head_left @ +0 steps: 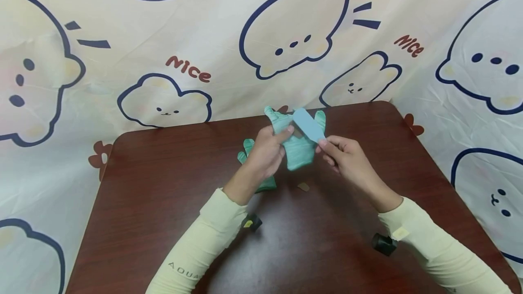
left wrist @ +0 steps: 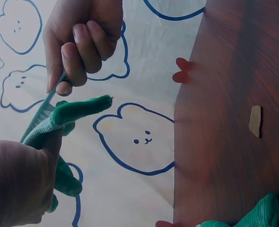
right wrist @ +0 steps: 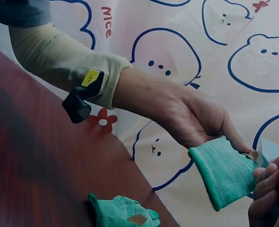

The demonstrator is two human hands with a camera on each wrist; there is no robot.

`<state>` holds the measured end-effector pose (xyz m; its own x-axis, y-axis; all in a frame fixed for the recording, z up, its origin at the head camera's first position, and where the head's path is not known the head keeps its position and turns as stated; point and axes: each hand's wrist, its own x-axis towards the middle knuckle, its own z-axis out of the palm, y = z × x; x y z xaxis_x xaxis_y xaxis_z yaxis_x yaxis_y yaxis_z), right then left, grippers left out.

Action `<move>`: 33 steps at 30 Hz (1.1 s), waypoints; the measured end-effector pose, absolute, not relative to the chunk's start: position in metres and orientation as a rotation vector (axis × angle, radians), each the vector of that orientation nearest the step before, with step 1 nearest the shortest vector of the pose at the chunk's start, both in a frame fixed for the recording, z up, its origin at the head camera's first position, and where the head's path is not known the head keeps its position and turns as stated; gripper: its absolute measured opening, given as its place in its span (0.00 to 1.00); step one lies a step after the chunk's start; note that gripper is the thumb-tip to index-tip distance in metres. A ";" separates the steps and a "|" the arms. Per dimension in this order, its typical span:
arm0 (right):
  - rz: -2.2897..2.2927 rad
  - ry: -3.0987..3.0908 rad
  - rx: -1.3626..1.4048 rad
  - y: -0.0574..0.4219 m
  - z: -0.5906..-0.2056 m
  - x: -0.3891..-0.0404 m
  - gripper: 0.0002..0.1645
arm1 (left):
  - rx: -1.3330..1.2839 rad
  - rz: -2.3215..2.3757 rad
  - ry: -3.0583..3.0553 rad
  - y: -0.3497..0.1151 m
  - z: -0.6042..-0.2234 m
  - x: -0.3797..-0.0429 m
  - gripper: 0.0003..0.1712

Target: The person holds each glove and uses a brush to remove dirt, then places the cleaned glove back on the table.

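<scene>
My left hand grips a green knit glove above the table, thumb on its face and the cuff toward me. In my right hand is a light blue, flat, round-ended paddle, pinched at its near end. The paddle lies across the glove's upper part; its underside is hidden in the head view. A small brown patch shows on the held glove beside the left thumb. Below the left hand, a second green glove rests on the table, bearing a brown patch.
A loose brown scrap lies on the dark red-brown table. Behind the table hangs a pale cloth printed with cartoon figures. Black wrist cameras are strapped at both sleeves.
</scene>
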<state>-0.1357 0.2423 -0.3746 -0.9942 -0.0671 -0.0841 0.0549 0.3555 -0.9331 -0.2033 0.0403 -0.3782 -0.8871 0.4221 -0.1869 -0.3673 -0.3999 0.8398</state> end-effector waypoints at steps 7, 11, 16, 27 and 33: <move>-1.699 2.529 0.043 0.247 -0.369 -0.133 0.24 | 0.106 2.247 1.439 0.041 -0.381 -0.203 0.24; -1.716 2.524 0.065 0.255 -0.370 -0.133 0.22 | 0.109 2.239 1.447 0.043 -0.385 -0.202 0.22; -1.719 2.530 0.128 0.267 -0.376 -0.132 0.23 | 0.095 2.223 1.432 0.050 -0.393 -0.201 0.18; -1.976 2.467 0.090 0.271 -0.372 -0.131 0.22 | 0.108 2.257 1.236 0.060 -0.399 -0.200 0.27; -1.922 2.442 0.032 0.258 -0.364 -0.126 0.25 | 0.176 2.288 1.040 0.057 -0.399 -0.201 0.28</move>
<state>-0.1258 0.2576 -0.3640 -0.9992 -0.0047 -0.0391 0.0369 0.2352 -0.9712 -0.2012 0.0573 -0.3986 -0.8037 0.5817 -0.1252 -0.4769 -0.5039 0.7201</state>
